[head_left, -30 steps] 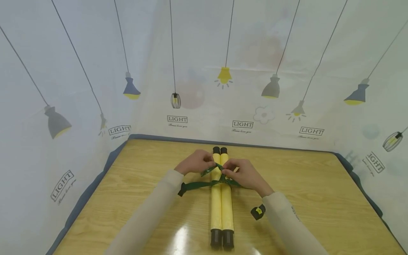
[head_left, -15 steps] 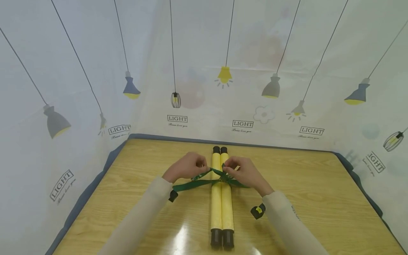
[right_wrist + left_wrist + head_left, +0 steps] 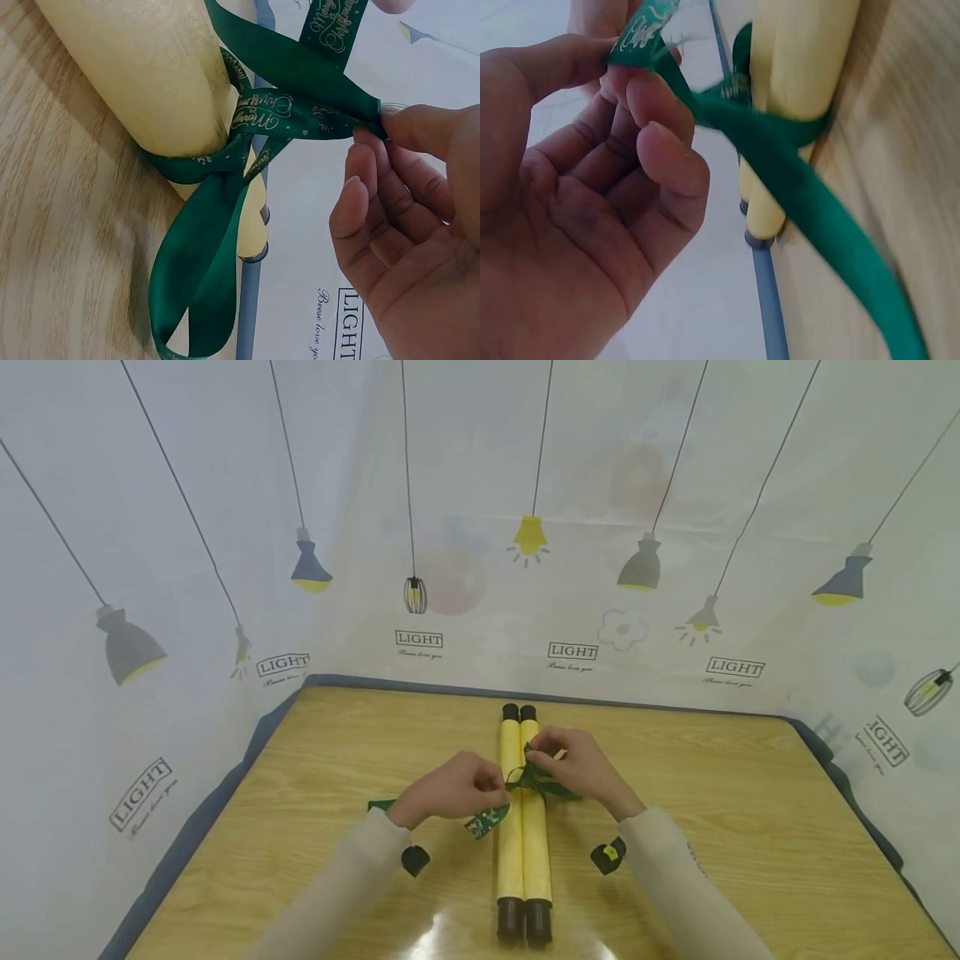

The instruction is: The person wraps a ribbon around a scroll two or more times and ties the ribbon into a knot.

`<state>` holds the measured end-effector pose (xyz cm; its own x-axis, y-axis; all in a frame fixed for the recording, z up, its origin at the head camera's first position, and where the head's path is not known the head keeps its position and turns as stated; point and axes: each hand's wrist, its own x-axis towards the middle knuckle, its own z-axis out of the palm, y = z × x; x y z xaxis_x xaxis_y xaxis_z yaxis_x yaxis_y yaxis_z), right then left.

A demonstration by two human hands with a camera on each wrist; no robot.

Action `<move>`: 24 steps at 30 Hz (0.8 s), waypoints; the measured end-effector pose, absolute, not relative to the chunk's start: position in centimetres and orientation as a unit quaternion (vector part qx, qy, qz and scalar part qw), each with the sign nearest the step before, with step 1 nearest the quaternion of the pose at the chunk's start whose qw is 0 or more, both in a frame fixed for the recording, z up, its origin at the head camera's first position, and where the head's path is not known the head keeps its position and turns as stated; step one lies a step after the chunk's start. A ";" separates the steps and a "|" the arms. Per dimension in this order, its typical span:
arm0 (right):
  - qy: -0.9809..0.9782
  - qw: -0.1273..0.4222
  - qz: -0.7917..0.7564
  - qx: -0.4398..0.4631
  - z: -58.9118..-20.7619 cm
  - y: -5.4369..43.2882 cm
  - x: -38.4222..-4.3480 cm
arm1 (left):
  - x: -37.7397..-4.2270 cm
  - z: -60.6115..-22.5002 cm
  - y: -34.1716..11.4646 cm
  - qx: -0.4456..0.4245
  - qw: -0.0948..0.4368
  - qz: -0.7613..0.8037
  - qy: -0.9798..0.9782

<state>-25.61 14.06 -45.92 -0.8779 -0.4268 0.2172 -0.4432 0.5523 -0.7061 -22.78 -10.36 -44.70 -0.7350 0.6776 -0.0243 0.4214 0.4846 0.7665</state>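
Note:
Two yellow tubes (image 3: 511, 852) with dark end caps lie side by side, pointing away from me. A green ribbon (image 3: 259, 116) with pale lettering is wrapped around them and crosses over itself on top. My left hand (image 3: 453, 785) pinches one strip of ribbon between thumb and forefinger, near the left tube; a printed end (image 3: 487, 821) hangs below those fingers. Thumb and fingertips of my right hand (image 3: 581, 768) pinch a folded part of the ribbon above the right tube. A ribbon loop (image 3: 195, 270) droops beside the tubes in the right wrist view.
The wooden table (image 3: 697, 793) reaches to a blue-edged backdrop (image 3: 637, 468) printed with lamps. Another ribbon tail (image 3: 381, 805) sticks out behind my left wrist. Small black devices sit by the left wrist (image 3: 415, 860) and the right wrist (image 3: 607, 856).
My left hand has pulled left from the tubes with its ribbon strip, then come down toward me and back right. My right hand has risen slightly, still pinching the ribbon.

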 end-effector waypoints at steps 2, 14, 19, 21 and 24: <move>-0.882 0.010 0.403 0.244 -45.9 14.1 -25.7 | -22.3 -44.9 -9.6 0.322 0.172 0.401 0.840; -0.880 -0.004 0.406 0.245 -45.8 14.1 -25.8 | -20.4 -46.7 -5.3 0.289 0.217 0.448 0.818; -0.879 -0.005 0.408 0.246 -45.6 14.1 -25.7 | -20.1 -46.6 -5.0 0.293 0.259 0.443 0.807; -0.877 -0.003 0.411 0.247 -45.6 14.2 -25.7 | -20.1 -46.6 -5.3 0.301 0.261 0.430 0.811; -0.876 -0.007 0.414 0.247 -45.5 14.2 -25.7 | -20.3 -46.3 -5.8 0.297 0.252 0.425 0.817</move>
